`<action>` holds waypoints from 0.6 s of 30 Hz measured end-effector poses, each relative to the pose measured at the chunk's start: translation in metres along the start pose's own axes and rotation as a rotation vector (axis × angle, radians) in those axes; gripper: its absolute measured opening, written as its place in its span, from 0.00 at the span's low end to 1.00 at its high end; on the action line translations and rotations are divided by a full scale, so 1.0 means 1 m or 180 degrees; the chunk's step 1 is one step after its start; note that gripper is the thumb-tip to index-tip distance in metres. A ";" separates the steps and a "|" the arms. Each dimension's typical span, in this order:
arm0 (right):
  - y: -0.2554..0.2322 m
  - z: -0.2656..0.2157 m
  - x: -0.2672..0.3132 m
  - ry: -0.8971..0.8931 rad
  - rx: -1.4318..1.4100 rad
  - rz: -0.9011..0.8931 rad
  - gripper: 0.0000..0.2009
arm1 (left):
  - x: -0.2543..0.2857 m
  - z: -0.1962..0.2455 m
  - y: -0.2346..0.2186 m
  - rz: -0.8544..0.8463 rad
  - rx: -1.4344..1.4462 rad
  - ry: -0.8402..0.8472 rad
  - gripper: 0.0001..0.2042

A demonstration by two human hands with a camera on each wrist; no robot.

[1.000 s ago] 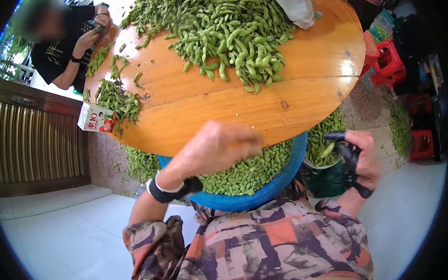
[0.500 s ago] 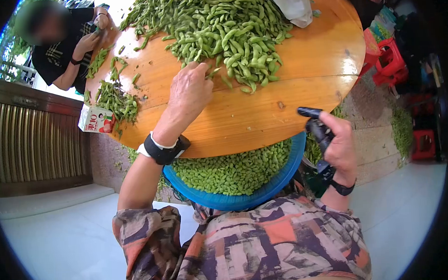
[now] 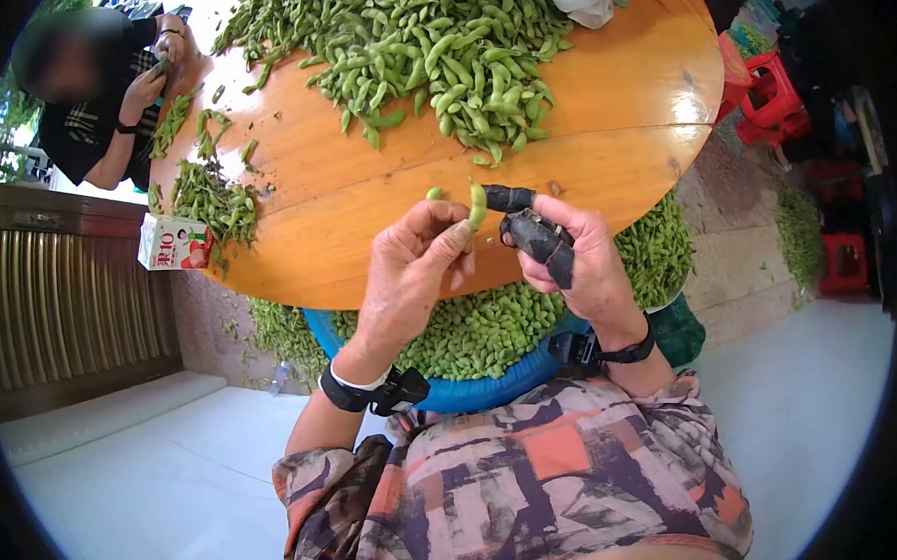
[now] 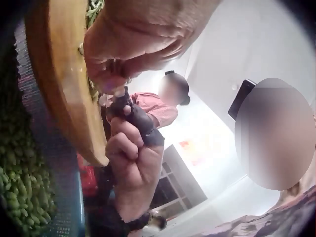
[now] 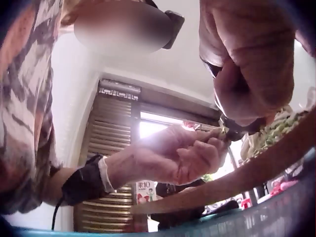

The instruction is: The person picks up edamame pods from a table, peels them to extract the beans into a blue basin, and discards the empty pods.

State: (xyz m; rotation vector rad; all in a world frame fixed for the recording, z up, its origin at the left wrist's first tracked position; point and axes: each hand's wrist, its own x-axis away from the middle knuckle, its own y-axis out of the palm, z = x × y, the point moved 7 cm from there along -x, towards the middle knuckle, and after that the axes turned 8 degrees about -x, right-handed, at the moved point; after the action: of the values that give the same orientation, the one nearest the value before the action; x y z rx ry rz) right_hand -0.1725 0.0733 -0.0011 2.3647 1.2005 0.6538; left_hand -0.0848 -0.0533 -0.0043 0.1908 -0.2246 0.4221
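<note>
In the head view my left hand [image 3: 408, 267] pinches a green soybean pod [image 3: 477, 209] upright between thumb and forefinger, above the table's near edge. A second bit of green pod [image 3: 434, 194] shows just beyond those fingers. My right hand [image 3: 577, 244] faces it, two digits wrapped in black, their tips at the pod's right side. Its other fingers are curled, as the left wrist view shows of the right hand [image 4: 133, 153]. Below both hands sits a blue basin [image 3: 474, 394] full of shelled green beans [image 3: 481, 339]. A large heap of pods [image 3: 429, 61] covers the table's far part.
The round wooden table [image 3: 613, 143] carries a drink carton [image 3: 174, 242] and small pod piles [image 3: 205, 196] at left. Across it a person in black [image 3: 101, 125] works with both hands. More pods [image 3: 657, 251] fill a container at right; red stools [image 3: 771, 96] stand beyond.
My left hand went from over the basin to the heap, then came back with a pod. My right hand moved left from beside the basin to meet it. The head view shifted slightly.
</note>
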 end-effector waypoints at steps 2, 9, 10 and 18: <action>0.001 0.000 0.000 0.0033 0.0012 -0.0007 0.09 | 0.002 -0.003 0.006 0.0034 -0.0137 0.0016 0.05; 0.006 -0.003 0.004 -0.0086 0.0282 -0.0137 0.12 | 0.006 -0.007 0.011 0.0376 -0.0229 0.0249 0.05; 0.007 -0.002 0.004 -0.0083 0.0280 -0.0141 0.12 | 0.008 -0.005 0.012 0.0436 -0.0417 0.0412 0.05; -0.001 -0.002 0.009 -0.0013 -0.0229 -0.0323 0.11 | 0.011 -0.016 0.023 -0.0234 0.0782 -0.0205 0.04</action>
State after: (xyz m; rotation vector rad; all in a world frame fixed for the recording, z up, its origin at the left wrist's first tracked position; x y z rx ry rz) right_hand -0.1698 0.0821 0.0019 2.2291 1.2645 0.6472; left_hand -0.0825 -0.0247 -0.0135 0.4529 -0.2281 0.3700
